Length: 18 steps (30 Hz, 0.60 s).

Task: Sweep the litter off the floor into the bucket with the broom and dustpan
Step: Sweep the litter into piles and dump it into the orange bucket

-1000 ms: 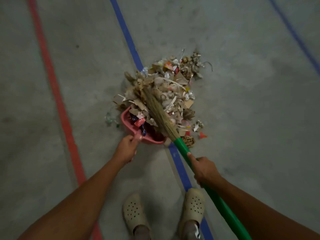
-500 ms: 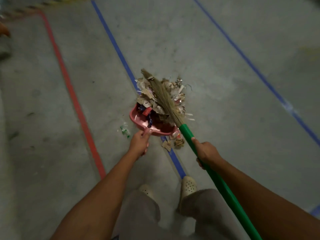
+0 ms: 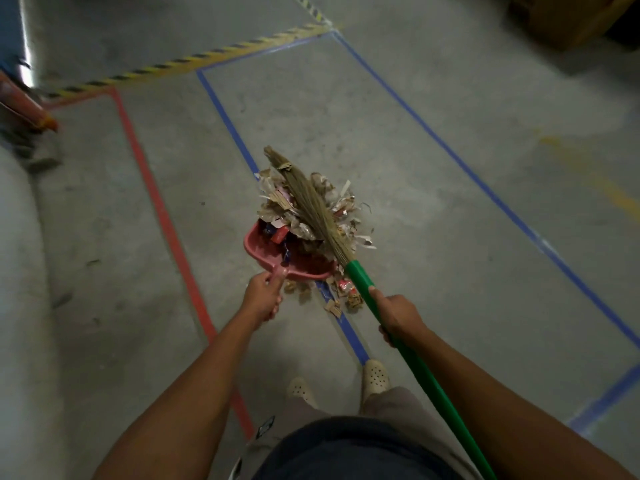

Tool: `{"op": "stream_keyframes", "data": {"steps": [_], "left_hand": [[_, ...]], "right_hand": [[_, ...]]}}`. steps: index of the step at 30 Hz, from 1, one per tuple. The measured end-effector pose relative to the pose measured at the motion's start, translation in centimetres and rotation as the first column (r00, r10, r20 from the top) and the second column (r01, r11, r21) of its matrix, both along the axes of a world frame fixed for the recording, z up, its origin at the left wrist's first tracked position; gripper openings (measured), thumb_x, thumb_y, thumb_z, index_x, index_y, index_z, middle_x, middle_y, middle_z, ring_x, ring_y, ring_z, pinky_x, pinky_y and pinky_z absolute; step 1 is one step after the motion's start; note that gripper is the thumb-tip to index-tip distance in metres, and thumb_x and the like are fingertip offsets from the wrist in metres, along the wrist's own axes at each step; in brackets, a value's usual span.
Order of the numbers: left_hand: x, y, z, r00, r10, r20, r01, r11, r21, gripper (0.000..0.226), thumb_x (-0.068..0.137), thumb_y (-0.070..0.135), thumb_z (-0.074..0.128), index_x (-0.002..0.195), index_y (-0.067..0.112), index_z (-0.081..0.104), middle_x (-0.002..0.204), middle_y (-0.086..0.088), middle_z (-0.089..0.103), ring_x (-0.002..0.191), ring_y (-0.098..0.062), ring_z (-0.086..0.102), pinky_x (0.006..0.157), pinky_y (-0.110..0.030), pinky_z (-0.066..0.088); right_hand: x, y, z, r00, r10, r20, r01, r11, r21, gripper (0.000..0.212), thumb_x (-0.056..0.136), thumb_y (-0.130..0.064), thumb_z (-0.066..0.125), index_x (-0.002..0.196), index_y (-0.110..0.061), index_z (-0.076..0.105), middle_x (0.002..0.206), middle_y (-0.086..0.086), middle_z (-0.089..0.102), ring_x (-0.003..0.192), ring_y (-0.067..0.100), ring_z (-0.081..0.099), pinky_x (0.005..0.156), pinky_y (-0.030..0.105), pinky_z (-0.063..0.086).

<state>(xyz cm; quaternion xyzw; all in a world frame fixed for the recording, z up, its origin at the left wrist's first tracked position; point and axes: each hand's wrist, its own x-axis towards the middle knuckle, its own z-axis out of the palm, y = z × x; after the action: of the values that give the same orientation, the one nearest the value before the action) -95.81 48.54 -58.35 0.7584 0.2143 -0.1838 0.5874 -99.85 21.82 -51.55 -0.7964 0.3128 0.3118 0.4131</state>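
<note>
Gripping the dustpan [image 3: 258,247] by its handle with the left hand [image 3: 263,296], fingers curled round it; clenching the green shaft of the broom [image 3: 360,278] in the right hand [image 3: 398,315]. Pinning a heaped load of litter [image 3: 332,206] in the pan under the bristles. Judging most of the pile gathered but not yet tipped out. Seeing no bucket in view. Leaving a few scraps [image 3: 343,296] on the floor [image 3: 415,168] beside the blue tape line [image 3: 228,116], just below the pan, for another pass.
</note>
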Motion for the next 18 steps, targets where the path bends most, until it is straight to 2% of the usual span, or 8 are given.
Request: {"op": "stream_keyframes", "data": {"steps": [8,18], "left_hand": [[-2.5,0.0,3.7,0.998,0.053,0.028,-0.052,0.998,-0.017,0.049,0.099,0.059,0.050,0.087,0.012,0.055,0.056,-0.006,0.049,0.035,-0.013,0.038,0.033,-0.018,0.027],[-8.2,-5.7,6.0,0.955,0.296,0.031,-0.295,0.955,-0.042,0.044,0.099,0.054,0.054,0.094,0.011,0.058,0.058,-0.004,0.046,0.038,-0.012,0.037,0.035,-0.020,0.028]], "right_hand": [[-1.2,0.2,2.3,0.995,0.085,0.045,-0.084,0.996,-0.013,0.059,0.100,-0.062,0.041,0.086,-0.009,0.064,0.068,0.005,0.061,0.046,0.014,0.053,0.044,0.022,0.046],[-1.7,-4.2,3.3,0.942,0.314,0.117,-0.315,0.949,-0.014,0.063,0.100,-0.062,0.040,0.089,-0.006,0.066,0.067,0.006,0.062,0.048,0.016,0.055,0.047,0.025,0.047]]}}
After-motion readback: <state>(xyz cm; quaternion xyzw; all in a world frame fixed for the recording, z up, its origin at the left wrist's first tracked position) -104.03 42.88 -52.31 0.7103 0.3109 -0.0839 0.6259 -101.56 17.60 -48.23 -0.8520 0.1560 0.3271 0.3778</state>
